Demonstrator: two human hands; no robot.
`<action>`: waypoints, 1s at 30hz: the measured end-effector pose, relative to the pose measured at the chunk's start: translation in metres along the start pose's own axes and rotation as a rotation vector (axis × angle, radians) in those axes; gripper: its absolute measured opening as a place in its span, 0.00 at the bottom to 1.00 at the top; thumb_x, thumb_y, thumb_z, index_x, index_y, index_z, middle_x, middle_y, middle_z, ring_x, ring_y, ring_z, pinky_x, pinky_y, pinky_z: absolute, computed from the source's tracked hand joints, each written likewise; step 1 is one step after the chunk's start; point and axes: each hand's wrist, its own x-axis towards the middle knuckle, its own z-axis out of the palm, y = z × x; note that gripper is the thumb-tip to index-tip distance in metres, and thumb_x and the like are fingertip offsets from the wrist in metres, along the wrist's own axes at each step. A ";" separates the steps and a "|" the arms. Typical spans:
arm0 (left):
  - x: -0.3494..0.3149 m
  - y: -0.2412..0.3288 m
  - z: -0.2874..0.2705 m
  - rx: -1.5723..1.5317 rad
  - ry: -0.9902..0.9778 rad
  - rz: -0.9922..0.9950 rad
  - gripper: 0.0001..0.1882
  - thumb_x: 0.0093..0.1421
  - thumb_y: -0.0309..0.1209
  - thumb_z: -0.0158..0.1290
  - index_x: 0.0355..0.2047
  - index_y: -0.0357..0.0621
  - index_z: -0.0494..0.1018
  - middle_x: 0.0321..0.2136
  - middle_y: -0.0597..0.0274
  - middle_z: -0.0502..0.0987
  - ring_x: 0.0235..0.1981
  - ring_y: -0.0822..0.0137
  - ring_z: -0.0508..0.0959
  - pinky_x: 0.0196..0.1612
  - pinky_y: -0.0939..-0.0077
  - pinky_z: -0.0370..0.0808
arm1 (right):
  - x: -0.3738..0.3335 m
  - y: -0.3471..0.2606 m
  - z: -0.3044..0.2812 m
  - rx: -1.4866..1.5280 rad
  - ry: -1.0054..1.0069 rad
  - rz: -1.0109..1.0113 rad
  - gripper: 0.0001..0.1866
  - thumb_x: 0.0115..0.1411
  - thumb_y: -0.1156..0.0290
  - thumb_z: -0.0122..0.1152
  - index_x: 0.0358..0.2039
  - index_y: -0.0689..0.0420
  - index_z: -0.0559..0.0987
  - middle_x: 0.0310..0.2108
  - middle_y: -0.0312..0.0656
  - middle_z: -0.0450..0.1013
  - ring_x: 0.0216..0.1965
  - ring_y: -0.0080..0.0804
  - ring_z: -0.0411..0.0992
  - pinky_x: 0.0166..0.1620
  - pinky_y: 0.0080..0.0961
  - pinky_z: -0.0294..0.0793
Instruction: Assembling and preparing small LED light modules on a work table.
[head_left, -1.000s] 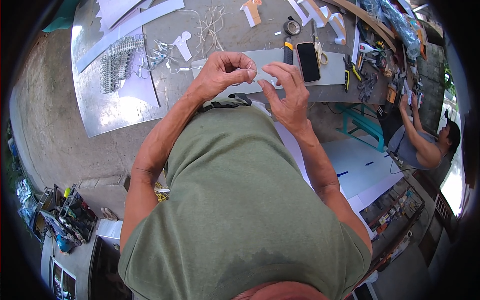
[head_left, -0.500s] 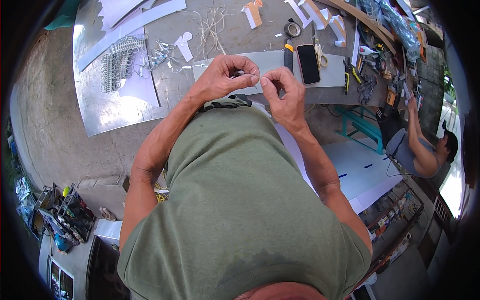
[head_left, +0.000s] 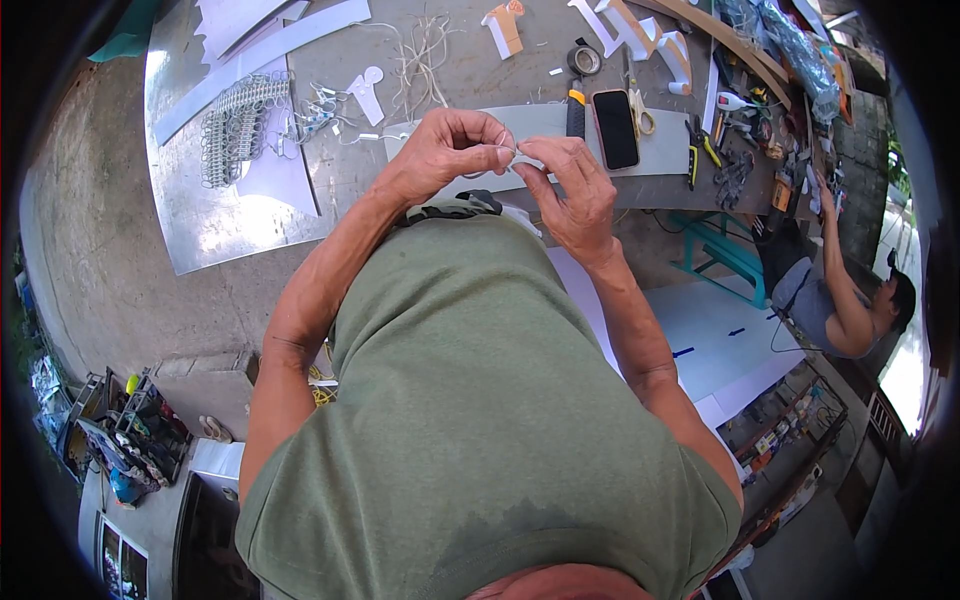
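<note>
My left hand (head_left: 455,150) is closed in a pinch on a thin, pale wire or cord (head_left: 514,150), too small to make out fully. Its fingertips meet my right hand (head_left: 572,190) above the table's near edge. The right thumb and forefinger are parted around the strand's end, with a gap showing between them. Below both hands a long pale sheet strip (head_left: 470,120) lies on the metal table (head_left: 350,205). A yellow-and-black utility knife (head_left: 576,112) and a dark phone (head_left: 615,130) lie just beyond my right hand.
Left on the table is a bundle of wire loops (head_left: 235,130); tangled pale cord (head_left: 425,65) lies farther back. A tape roll (head_left: 585,60), scissors (head_left: 642,112) and pliers (head_left: 700,150) are to the right. Another person (head_left: 845,290) works at far right, by a teal stool (head_left: 722,255).
My right thumb and forefinger have parted from their pinch at the strand. The left hand has barely moved. The other person's arm has shifted at the far right.
</note>
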 end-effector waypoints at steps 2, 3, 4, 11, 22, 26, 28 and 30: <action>0.000 -0.001 -0.001 0.025 -0.001 0.005 0.09 0.59 0.30 0.64 0.37 0.39 0.81 0.27 0.69 0.80 0.28 0.82 0.74 0.29 0.86 0.67 | 0.001 0.003 0.001 -0.038 0.009 -0.053 0.16 0.52 0.82 0.70 0.43 0.61 0.78 0.37 0.43 0.77 0.37 0.40 0.76 0.37 0.34 0.76; 0.000 -0.002 -0.001 0.025 0.000 0.005 0.09 0.59 0.30 0.64 0.37 0.39 0.81 0.27 0.69 0.80 0.28 0.82 0.74 0.29 0.86 0.67 | 0.001 0.003 0.001 -0.075 0.018 -0.108 0.16 0.52 0.82 0.70 0.42 0.62 0.78 0.36 0.43 0.77 0.36 0.41 0.76 0.36 0.34 0.76; 0.000 -0.002 0.000 0.009 -0.002 0.004 0.09 0.59 0.30 0.64 0.37 0.39 0.81 0.27 0.69 0.80 0.27 0.82 0.73 0.28 0.86 0.66 | 0.001 0.003 0.001 -0.075 0.018 -0.108 0.16 0.52 0.82 0.70 0.42 0.62 0.78 0.36 0.43 0.77 0.36 0.41 0.76 0.36 0.34 0.76; -0.001 0.000 0.005 0.041 0.011 0.061 0.10 0.59 0.31 0.65 0.37 0.39 0.80 0.28 0.70 0.79 0.29 0.81 0.74 0.32 0.85 0.69 | -0.011 -0.004 0.003 0.159 -0.008 0.275 0.09 0.59 0.75 0.68 0.38 0.62 0.78 0.33 0.41 0.77 0.31 0.30 0.75 0.30 0.26 0.74; 0.001 -0.003 -0.004 -0.022 0.004 -0.020 0.08 0.58 0.29 0.62 0.37 0.40 0.81 0.27 0.69 0.81 0.27 0.82 0.73 0.28 0.85 0.67 | -0.005 -0.002 0.003 0.184 0.012 0.302 0.14 0.58 0.77 0.69 0.44 0.60 0.76 0.35 0.40 0.76 0.32 0.27 0.75 0.29 0.24 0.74; 0.002 -0.005 -0.002 -0.031 0.013 -0.030 0.08 0.58 0.29 0.63 0.36 0.41 0.81 0.26 0.68 0.81 0.25 0.82 0.72 0.26 0.84 0.65 | -0.001 0.004 0.003 -0.087 0.026 -0.055 0.18 0.54 0.81 0.69 0.45 0.59 0.77 0.38 0.41 0.76 0.35 0.37 0.76 0.34 0.31 0.77; 0.001 -0.004 -0.001 -0.032 0.017 -0.038 0.07 0.57 0.29 0.63 0.36 0.41 0.81 0.26 0.68 0.80 0.24 0.82 0.72 0.26 0.84 0.65 | 0.001 0.007 0.003 -0.131 0.020 -0.129 0.17 0.53 0.82 0.68 0.44 0.60 0.77 0.38 0.42 0.77 0.35 0.39 0.76 0.35 0.32 0.77; 0.001 -0.003 -0.001 -0.033 0.020 -0.047 0.07 0.57 0.29 0.63 0.35 0.41 0.81 0.25 0.68 0.80 0.24 0.82 0.72 0.26 0.84 0.65 | -0.002 0.012 0.002 -0.170 -0.003 -0.201 0.15 0.52 0.83 0.67 0.41 0.62 0.78 0.38 0.42 0.77 0.35 0.39 0.76 0.34 0.32 0.77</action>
